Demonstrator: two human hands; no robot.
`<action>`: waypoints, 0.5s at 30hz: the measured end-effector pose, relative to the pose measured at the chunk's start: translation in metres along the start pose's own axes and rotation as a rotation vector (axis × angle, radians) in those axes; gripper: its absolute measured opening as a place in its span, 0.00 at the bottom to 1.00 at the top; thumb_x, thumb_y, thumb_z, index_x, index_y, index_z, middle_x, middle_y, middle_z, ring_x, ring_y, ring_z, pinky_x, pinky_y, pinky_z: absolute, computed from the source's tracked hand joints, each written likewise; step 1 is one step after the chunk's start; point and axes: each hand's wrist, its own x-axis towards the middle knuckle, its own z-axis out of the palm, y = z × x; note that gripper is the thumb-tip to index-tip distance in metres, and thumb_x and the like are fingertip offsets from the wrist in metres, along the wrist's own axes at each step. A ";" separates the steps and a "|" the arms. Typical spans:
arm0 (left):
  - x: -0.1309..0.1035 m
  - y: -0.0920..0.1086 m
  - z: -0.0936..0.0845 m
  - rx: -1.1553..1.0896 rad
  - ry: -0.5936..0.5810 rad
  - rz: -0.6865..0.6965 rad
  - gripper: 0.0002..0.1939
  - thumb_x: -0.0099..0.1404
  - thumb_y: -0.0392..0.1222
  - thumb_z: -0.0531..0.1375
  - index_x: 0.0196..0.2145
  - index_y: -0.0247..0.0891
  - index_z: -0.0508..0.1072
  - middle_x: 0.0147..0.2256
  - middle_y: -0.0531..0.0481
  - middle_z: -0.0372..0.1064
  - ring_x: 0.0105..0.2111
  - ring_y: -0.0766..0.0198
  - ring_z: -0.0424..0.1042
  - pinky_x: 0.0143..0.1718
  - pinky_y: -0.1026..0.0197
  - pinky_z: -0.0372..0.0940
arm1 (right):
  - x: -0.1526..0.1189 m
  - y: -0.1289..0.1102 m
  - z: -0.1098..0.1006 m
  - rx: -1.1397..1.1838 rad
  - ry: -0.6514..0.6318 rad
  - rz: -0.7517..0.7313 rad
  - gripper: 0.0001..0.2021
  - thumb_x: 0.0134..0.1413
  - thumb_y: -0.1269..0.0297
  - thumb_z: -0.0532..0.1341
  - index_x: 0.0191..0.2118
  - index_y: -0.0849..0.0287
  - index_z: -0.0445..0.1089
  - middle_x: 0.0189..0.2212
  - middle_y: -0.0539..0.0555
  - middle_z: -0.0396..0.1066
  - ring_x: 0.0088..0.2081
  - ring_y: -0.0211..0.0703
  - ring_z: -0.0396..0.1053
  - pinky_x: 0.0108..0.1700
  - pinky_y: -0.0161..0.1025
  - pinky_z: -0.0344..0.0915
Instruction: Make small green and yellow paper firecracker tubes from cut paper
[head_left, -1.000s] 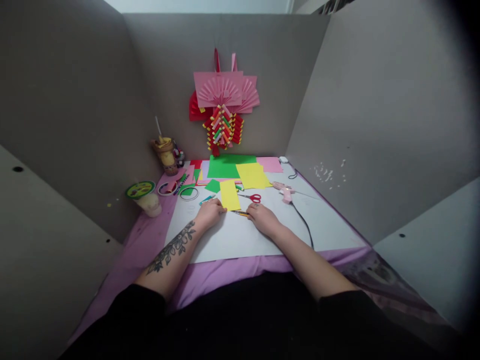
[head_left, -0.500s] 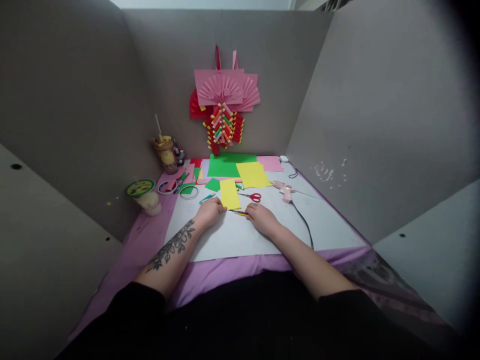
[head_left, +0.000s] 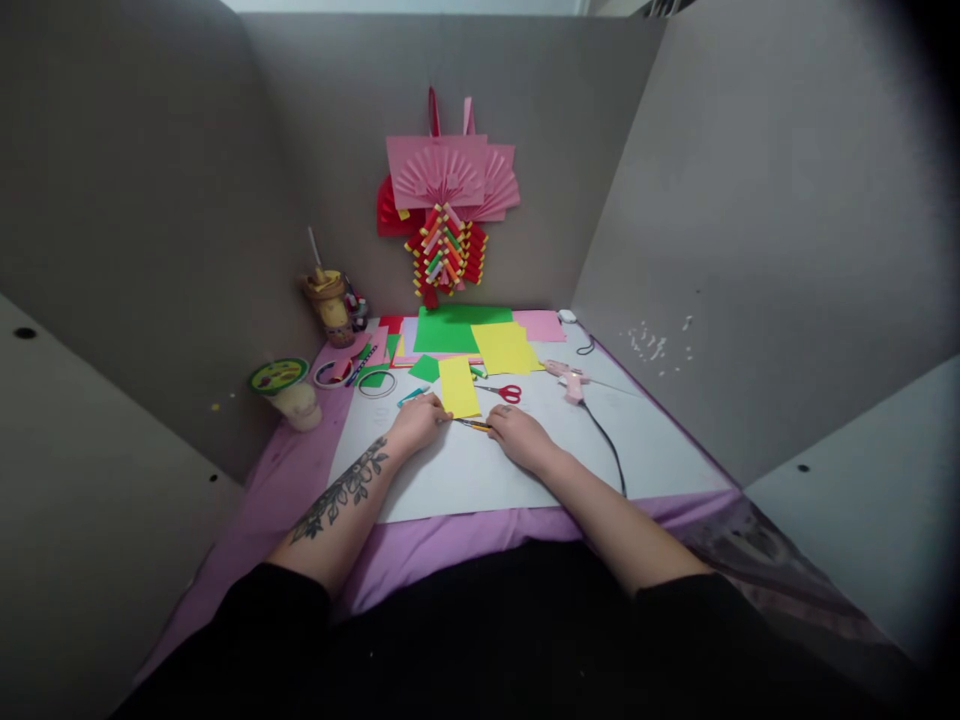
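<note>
A: Where is the yellow paper [head_left: 457, 388]?
B: On the white sheet [head_left: 465, 480], at about twelve o'clock from the gap between the hands, with the red scissors [head_left: 511, 394] at its three o'clock.
A: How would you handle it?
B: Steady the corner firmly so it can't skid, bring the slim yellow tool [head_left: 478, 426] level with the lower edge, and mind the left fingertips, since its dark end points their way, toward nine o'clock. A light touch seems safest.
A: And the fingers?
B: The left hand [head_left: 421, 425] has its fingers bunched narrow at the paper's seven o'clock corner; whether they pinch or merely press, I can't tell. The right hand [head_left: 520, 434] has its fingers closed around the tool's three o'clock end.
</note>
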 end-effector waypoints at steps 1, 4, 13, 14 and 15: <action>0.000 0.000 0.000 0.002 -0.001 0.000 0.16 0.66 0.40 0.53 0.43 0.45 0.80 0.43 0.44 0.72 0.43 0.55 0.68 0.44 0.56 0.61 | 0.000 -0.001 0.000 -0.004 -0.003 -0.001 0.09 0.61 0.70 0.56 0.44 0.63 0.71 0.46 0.60 0.68 0.47 0.44 0.65 0.49 0.38 0.61; 0.001 0.000 -0.001 0.005 -0.007 -0.003 0.16 0.66 0.39 0.53 0.43 0.44 0.80 0.43 0.44 0.72 0.43 0.55 0.68 0.44 0.56 0.62 | 0.001 -0.002 -0.001 -0.009 -0.009 -0.007 0.09 0.61 0.70 0.56 0.44 0.64 0.71 0.45 0.60 0.68 0.47 0.44 0.65 0.49 0.38 0.61; 0.002 0.001 -0.004 0.008 -0.028 -0.022 0.17 0.64 0.36 0.53 0.42 0.45 0.80 0.43 0.45 0.73 0.44 0.56 0.68 0.45 0.57 0.63 | 0.003 -0.004 -0.001 0.024 -0.011 -0.006 0.09 0.62 0.70 0.55 0.43 0.64 0.71 0.45 0.61 0.69 0.47 0.44 0.66 0.49 0.37 0.61; 0.002 0.001 -0.004 0.009 -0.031 -0.024 0.17 0.64 0.36 0.53 0.43 0.45 0.80 0.44 0.45 0.72 0.44 0.56 0.68 0.45 0.57 0.63 | 0.003 -0.005 -0.001 0.027 -0.016 -0.004 0.09 0.62 0.69 0.56 0.44 0.64 0.71 0.45 0.61 0.69 0.47 0.44 0.66 0.49 0.37 0.61; 0.003 0.001 -0.004 0.008 -0.033 -0.026 0.17 0.64 0.36 0.53 0.43 0.46 0.80 0.44 0.45 0.72 0.44 0.56 0.68 0.45 0.57 0.63 | 0.003 -0.005 -0.002 0.028 -0.018 -0.001 0.09 0.61 0.69 0.56 0.44 0.64 0.71 0.45 0.61 0.69 0.47 0.44 0.66 0.49 0.37 0.61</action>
